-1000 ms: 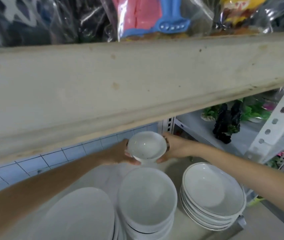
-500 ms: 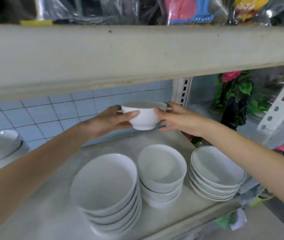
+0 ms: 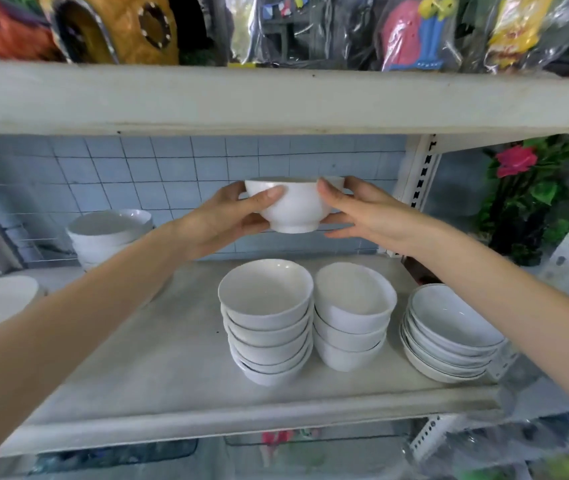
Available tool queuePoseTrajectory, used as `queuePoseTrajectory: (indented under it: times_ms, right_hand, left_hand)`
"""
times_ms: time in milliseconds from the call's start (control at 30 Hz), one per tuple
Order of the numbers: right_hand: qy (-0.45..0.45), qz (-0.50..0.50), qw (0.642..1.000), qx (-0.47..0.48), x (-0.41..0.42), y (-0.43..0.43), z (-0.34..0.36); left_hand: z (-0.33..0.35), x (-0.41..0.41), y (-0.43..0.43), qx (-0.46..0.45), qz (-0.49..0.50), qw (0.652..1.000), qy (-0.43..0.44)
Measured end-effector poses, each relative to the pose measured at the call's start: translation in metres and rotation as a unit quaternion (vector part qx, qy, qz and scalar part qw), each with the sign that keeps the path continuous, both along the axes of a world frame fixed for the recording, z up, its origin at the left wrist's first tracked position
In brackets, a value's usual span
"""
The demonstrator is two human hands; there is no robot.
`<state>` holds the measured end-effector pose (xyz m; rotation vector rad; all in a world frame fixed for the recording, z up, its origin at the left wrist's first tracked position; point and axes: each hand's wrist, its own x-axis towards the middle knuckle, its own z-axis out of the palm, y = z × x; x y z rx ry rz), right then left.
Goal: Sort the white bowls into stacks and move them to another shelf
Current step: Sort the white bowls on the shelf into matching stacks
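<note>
I've got the small white ceramic bowl [image 3: 293, 206] up over the shelf [image 3: 172, 375], left hand [image 3: 220, 223] and right hand [image 3: 362, 213] grip curled round it. Mid-sort, I reckon: next it needs seating squarely on the three-bowl stack [image 3: 352, 327].

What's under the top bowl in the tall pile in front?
More white bowls, nested beneath the top bowl down to the shelf. Only their rims and outer walls show; their insides are covered.
</note>
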<state>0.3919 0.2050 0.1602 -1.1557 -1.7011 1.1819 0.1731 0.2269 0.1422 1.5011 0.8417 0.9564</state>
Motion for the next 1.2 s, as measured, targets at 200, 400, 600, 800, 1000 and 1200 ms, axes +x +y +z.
queuePoseTrajectory:
  times_ms: [200, 400, 600, 800, 1000, 1200]
  right_hand:
    - [0.011, 0.045, 0.999, -0.006, -0.016, -0.028, 0.010]
    - [-0.011, 0.105, 0.994, -0.003, -0.023, -0.052, 0.001]
    - [-0.014, 0.111, 0.994, -0.002, -0.030, -0.063, -0.005]
    - [-0.019, 0.102, 0.995, 0.015, -0.049, -0.064, 0.000]
    - [-0.012, 0.100, 0.995, 0.012, -0.100, -0.060, 0.001]
    - [-0.002, 0.090, 0.996, 0.020, -0.167, -0.057, 0.002]
  left_hand:
    - [0.006, -0.006, -0.057, -0.017, 0.086, 0.996, -0.018]
    - [-0.002, -0.009, -0.106, -0.028, 0.146, 0.988, -0.034]
    - [-0.014, -0.018, -0.115, -0.039, 0.177, 0.982, -0.051]
    - [-0.010, -0.034, -0.110, -0.012, 0.152, 0.986, -0.063]
    - [-0.004, -0.083, -0.109, 0.002, 0.156, 0.987, -0.041]
    - [0.007, -0.149, -0.109, 0.030, 0.149, 0.988, 0.000]
